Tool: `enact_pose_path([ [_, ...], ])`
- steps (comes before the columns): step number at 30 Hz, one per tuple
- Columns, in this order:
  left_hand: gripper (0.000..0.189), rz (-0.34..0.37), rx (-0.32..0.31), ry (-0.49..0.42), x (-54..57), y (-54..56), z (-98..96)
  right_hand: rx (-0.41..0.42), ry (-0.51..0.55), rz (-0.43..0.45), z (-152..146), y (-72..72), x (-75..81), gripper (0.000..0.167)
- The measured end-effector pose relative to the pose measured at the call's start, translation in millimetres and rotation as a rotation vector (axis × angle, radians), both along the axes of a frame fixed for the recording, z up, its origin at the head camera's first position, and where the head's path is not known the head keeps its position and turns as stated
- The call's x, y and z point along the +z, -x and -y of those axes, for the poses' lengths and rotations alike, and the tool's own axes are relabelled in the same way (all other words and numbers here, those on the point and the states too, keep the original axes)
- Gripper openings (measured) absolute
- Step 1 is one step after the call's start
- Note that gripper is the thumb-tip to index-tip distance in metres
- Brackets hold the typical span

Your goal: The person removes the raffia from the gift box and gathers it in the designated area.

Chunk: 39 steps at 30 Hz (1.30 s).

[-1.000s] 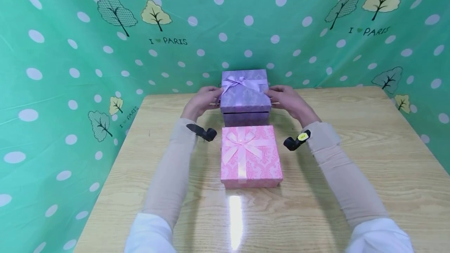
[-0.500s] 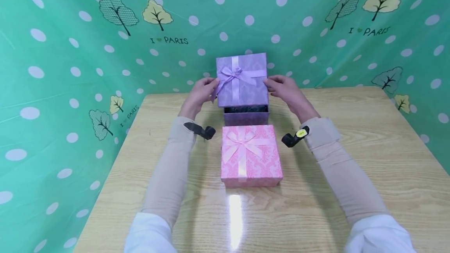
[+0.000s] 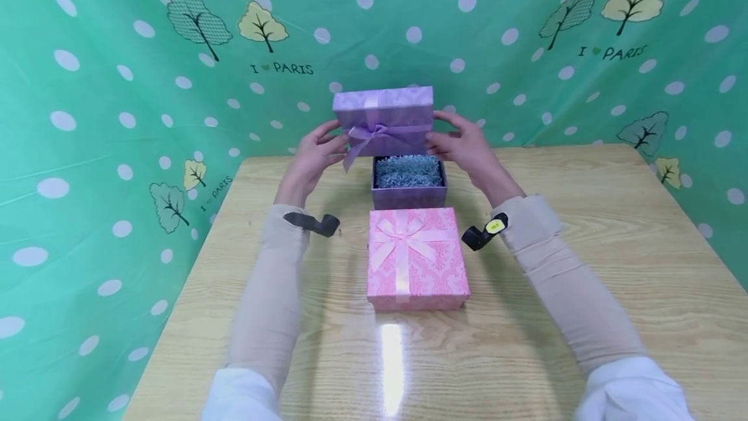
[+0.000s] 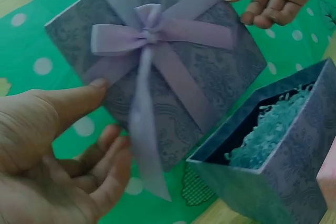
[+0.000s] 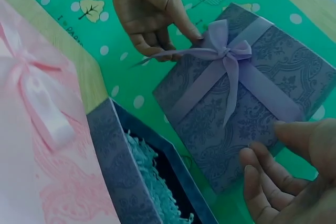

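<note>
A purple box lid [image 3: 403, 119] with a lilac ribbon bow [image 4: 151, 36] is held up between both hands, tilted with its top toward me. My left hand [image 3: 315, 151] grips its left side, thumb on the top face near the bow. On the opposite side, my right hand [image 3: 467, 151] pinches the lid with the thumb in front and fingers at the edge. Below the lid stands the uncovered purple box [image 3: 409, 198] on the table. Blue-green shredded paper [image 3: 409, 172] lies inside it. The lid hides the box's back edge in the head view.
A pink gift box [image 3: 432, 271] with a pink bow, lid on, sits just in front of the purple box on the wooden table [image 3: 596, 245]. Behind the table hangs a green dotted curtain [image 3: 409, 57] with printed trees.
Both hands have raised the purple lid off its box, tipped it upright and shifted it slightly left. The shredded paper has come into sight. The pink box has stayed put.
</note>
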<state>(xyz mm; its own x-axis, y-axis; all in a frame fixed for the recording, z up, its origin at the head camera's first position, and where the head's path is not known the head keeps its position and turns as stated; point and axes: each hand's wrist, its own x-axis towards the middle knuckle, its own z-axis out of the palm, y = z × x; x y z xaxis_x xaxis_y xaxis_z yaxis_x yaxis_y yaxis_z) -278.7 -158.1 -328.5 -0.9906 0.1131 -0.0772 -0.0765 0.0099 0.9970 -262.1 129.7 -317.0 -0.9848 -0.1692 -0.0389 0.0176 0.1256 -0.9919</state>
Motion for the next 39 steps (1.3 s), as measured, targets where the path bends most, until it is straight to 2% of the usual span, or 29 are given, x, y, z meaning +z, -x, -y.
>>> enact_pose_path([
  [6, 0.049, 0.019, -0.071, -0.154, -0.9, -11.2, 19.7, 0.068, 0.100, 0.061, 14.4, -4.8, 2.3, 0.048],
  [11, 0.042, 0.072, -0.053, -0.232, 3.1, -16.1, 37.4, 0.101, 0.177, 0.148, 30.6, -4.8, 3.1, 0.040],
  [15, 0.044, 0.116, -0.019, -0.222, 4.8, -16.1, 48.5, 0.101, 0.205, 0.200, 45.0, -2.9, 0.7, 0.042],
  [22, 0.049, 0.167, 0.027, -0.126, 0.2, -18.5, 68.4, 0.082, 0.213, 0.284, 70.4, 0.8, -6.9, 0.055],
  [28, 0.050, 0.200, 0.063, -0.070, -7.1, -24.7, 92.1, 0.107, 0.199, 0.301, 98.1, 4.5, -14.5, 0.055],
  [31, 0.050, 0.209, 0.085, -0.092, -11.1, -27.7, 104.0, 0.115, 0.202, 0.305, 114.0, 5.5, -17.4, 0.058],
  [34, 0.050, 0.206, 0.079, -0.156, -16.3, -29.2, 114.9, 0.122, 0.207, 0.318, 127.9, 6.6, -19.9, 0.061],
  [39, 0.050, 0.216, 0.065, -0.198, -27.2, -30.0, 128.4, 0.131, 0.184, 0.330, 146.4, 7.8, -23.2, 0.064],
])
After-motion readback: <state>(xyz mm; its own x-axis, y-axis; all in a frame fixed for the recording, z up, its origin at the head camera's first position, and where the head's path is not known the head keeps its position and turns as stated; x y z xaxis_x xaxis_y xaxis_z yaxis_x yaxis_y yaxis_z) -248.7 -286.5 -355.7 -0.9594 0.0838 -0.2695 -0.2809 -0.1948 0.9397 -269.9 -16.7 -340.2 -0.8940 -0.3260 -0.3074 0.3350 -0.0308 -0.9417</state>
